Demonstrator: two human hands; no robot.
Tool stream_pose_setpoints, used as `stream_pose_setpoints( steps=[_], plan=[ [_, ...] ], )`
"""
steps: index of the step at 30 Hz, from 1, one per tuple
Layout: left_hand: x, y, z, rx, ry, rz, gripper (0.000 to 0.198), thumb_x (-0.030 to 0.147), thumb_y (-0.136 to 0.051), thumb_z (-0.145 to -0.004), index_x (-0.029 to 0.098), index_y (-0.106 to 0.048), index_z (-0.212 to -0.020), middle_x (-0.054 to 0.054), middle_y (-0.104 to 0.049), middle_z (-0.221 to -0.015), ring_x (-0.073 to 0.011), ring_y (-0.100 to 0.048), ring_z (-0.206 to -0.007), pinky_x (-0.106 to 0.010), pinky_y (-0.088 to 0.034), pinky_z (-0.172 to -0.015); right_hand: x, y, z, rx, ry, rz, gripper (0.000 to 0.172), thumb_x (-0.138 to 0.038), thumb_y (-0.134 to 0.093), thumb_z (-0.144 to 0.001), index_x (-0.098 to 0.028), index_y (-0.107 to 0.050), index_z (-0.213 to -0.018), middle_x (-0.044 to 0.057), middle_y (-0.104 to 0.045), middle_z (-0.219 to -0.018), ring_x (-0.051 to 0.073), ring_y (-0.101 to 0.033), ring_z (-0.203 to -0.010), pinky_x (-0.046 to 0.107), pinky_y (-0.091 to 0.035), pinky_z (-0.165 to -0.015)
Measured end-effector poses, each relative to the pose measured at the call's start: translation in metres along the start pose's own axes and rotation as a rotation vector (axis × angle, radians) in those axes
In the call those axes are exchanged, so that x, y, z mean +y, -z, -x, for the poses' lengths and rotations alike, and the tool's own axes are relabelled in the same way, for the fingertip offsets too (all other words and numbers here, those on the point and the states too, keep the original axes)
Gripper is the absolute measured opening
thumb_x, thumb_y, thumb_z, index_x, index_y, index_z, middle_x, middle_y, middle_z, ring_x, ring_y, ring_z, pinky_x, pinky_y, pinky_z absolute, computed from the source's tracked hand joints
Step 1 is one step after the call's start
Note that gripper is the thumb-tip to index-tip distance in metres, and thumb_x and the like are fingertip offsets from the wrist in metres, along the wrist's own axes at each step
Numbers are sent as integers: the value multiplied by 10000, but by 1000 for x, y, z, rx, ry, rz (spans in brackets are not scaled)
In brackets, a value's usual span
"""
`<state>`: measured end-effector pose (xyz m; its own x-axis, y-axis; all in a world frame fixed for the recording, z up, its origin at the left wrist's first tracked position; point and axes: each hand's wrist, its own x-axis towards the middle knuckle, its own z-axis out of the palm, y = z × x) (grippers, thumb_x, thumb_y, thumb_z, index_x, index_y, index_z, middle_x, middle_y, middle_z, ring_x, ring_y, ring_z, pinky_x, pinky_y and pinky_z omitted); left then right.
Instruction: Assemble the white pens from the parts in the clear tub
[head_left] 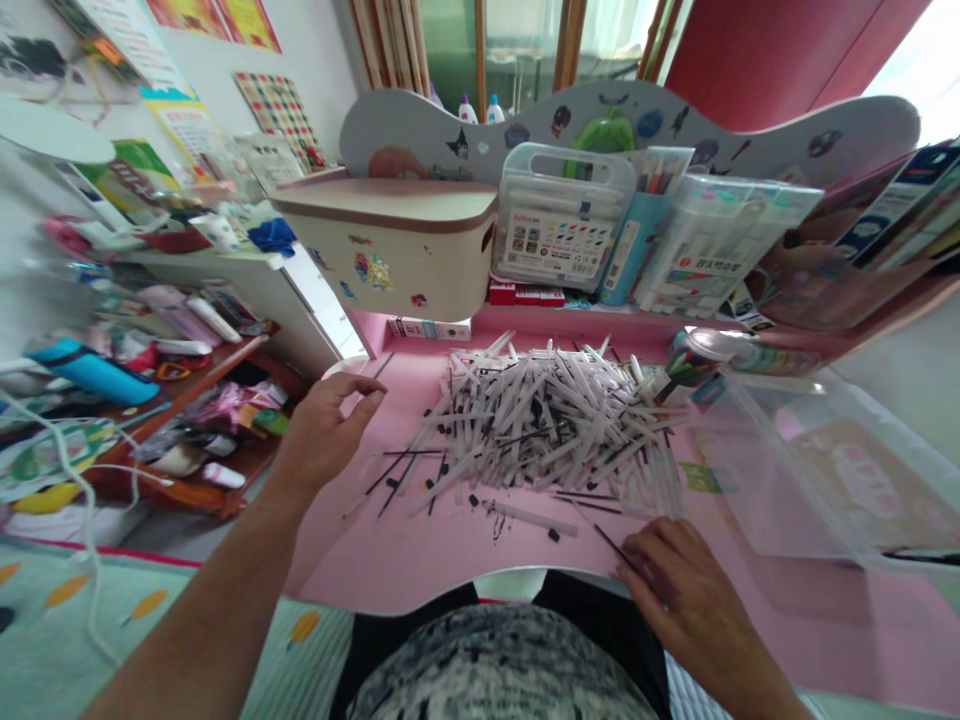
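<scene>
A large heap of white pen barrels and dark thin refills lies on the pink desk. My left hand is over the desk's left side, thumb and forefinger pinched on a small thin piece. At the front right, my right hand has its fingers closed round a dark thin refill that points up and left. Between the hands, a single white barrel lies near the front edge, with small black caps and dark marks around it.
A lidded cream box, a clear marker case and more pen packs stand on the shelf behind. On the right lies a clear plastic bin, beside a jar of pens. Cluttered shelves are on the left.
</scene>
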<state>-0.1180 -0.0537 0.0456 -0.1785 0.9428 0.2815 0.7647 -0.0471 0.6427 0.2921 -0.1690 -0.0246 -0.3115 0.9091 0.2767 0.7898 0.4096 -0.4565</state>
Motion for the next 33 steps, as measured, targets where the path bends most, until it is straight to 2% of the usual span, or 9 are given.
stream_pose_setpoints(
  steps=[4,7,11,16,20,25,29,33],
  plan=[
    [8,-14,16,68,220,706,302,491,-525,-860,220,-659,-861,-50,-687,-1001,-238,-598,-1044,-368,-453,-926,2,-4,3,13,-6,19,96,-309,-597,-902,-224,-640,-912,73,-601,-894,246,-566,-854,405,-485,-768],
    [20,-27,22,4,405,1207,394,523,-420,-915,217,-654,-838,-66,-692,-990,-219,-618,-1019,-361,-493,-859,3,-4,4,16,-15,19,91,-306,-603,-898,-225,-640,-920,74,-605,-907,253,-564,-873,415,-484,-781],
    [35,-42,26,-71,579,1497,444,519,-371,-943,203,-675,-870,-83,-695,-966,-211,-644,-964,-357,-521,-815,2,-1,1,50,-2,6,108,-317,-612,-892,-230,-647,-946,78,-619,-932,260,-568,-904,418,-490,-791],
    [42,-54,27,-132,604,1596,432,530,-419,-928,194,-686,-879,-87,-700,-945,-206,-655,-928,-359,-536,-805,1,4,-2,60,8,-11,105,-297,-603,-894,-229,-645,-962,75,-630,-938,258,-572,-915,418,-501,-792],
    [45,-58,26,-113,618,1597,408,498,-425,-943,195,-685,-861,-70,-704,-926,-184,-665,-901,-323,-549,-767,0,5,-3,68,0,-22,112,-296,-607,-892,-229,-645,-974,76,-631,-954,258,-574,-927,414,-506,-796],
    [40,-59,25,-82,557,1567,153,311,-580,-894,202,-684,-922,-39,-712,-923,-156,-682,-890,-271,-567,-756,0,7,0,71,-16,-25,104,-283,-589,-899,-232,-652,-965,75,-635,-957,260,-575,-940,409,-506,-802],
    [33,-58,27,-117,502,1530,143,246,-595,-886,213,-677,-998,-13,-697,-867,-122,-675,-795,-214,-559,-675,-1,8,4,66,-33,-20,103,-264,-593,-894,-230,-652,-971,78,-631,-964,260,-570,-939,414,-497,-818],
    [34,-58,32,-148,426,1518,137,234,-673,-827,208,-677,-962,5,-652,-796,-111,-645,-737,-204,-544,-636,-2,6,8,64,-38,-14,84,-240,-595,-892,-221,-644,-957,77,-621,-940,259,-562,-915,416,-482,-810]
  ],
)
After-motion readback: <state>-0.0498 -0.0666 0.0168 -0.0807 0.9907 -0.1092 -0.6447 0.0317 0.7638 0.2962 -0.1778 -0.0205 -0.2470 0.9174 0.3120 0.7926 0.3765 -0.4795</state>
